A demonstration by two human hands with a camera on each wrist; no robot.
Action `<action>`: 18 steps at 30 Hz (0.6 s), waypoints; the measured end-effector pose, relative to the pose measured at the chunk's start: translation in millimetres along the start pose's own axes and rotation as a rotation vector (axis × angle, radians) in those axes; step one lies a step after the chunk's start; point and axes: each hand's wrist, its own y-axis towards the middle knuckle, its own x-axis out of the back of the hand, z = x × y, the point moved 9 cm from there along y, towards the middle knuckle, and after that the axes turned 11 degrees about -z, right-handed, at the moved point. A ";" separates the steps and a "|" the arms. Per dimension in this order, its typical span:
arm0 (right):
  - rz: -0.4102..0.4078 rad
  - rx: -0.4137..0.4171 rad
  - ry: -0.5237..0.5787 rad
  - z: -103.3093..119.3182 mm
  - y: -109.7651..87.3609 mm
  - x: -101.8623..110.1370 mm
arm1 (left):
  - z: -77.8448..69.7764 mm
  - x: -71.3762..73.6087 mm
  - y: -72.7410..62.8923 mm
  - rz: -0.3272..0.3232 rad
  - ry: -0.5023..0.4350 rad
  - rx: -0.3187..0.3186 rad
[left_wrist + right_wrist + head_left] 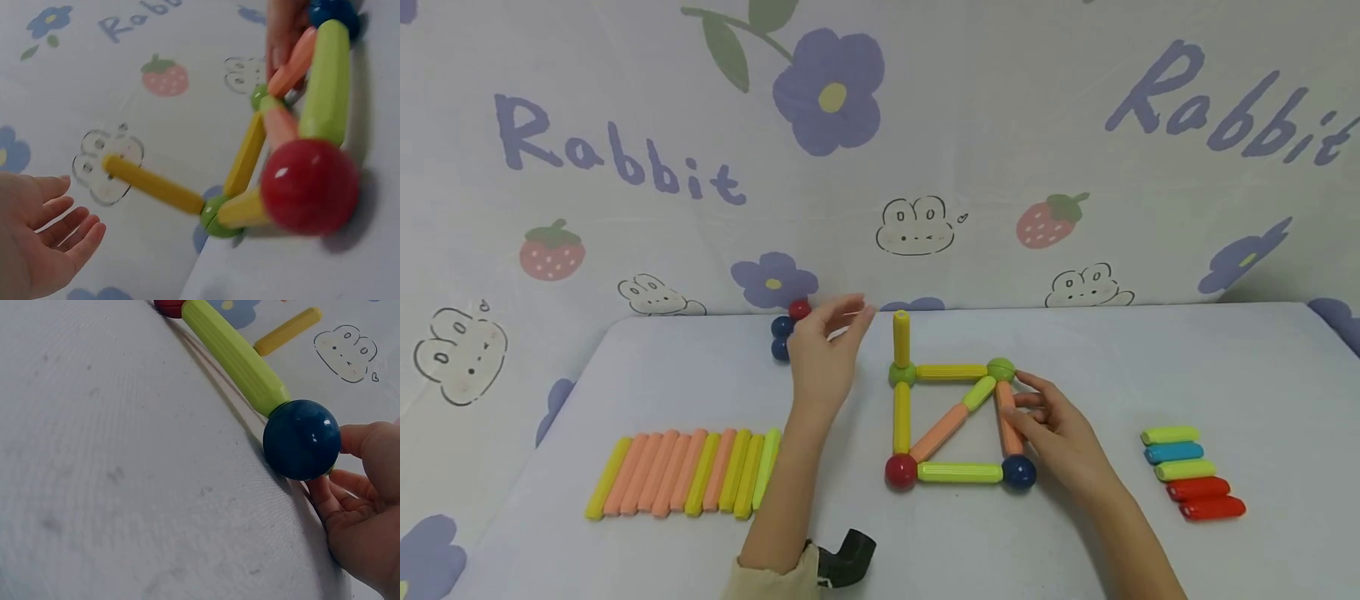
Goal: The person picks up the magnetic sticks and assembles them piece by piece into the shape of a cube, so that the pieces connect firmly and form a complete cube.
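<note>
The right hand [1062, 429] pinches a salmon-pink faceted rod [1004, 397] within the square rod-and-ball frame [942, 431] on the white worktop [985, 550]; the left hand's grip [823, 358] is loosely spread, empty; its brush could dislodge the upright yellow rod [902, 340].

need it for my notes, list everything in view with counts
corner balls: four, two green, red, dark blue, joining the frame
frame rods: seven, three yellow, two light green, two salmon, centre
loose balls: three visible, red, two dark blue, far edge
long loose rods: about eleven, yellow, salmon, light green, left
short loose rods: five, two light green, blue, two red, right
table: one, white, beneath
backdrop: one, white with prints, behind
angled piece: one, black, left wrist
sleeve: one, beige, left forearm
left hand: one, bare, left of the frame
right hand: one, bare, holding the frame's right salmon rod
</note>
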 end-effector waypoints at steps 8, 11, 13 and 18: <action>0.007 0.003 -0.002 0.5 -0.6 -0.7 | 38.7 50.5 23.3 -0.161 0.120 0.051; 0.010 0.007 0.000 1.1 -0.9 -0.3 | 55.5 63.8 25.5 -0.189 0.172 0.114; 0.013 0.004 0.002 0.9 -0.6 -0.5 | 64.5 69.6 26.4 -0.199 0.200 0.145; 0.010 -0.004 0.004 0.8 0.4 -1.2 | 83.1 72.2 27.1 -0.178 0.240 0.212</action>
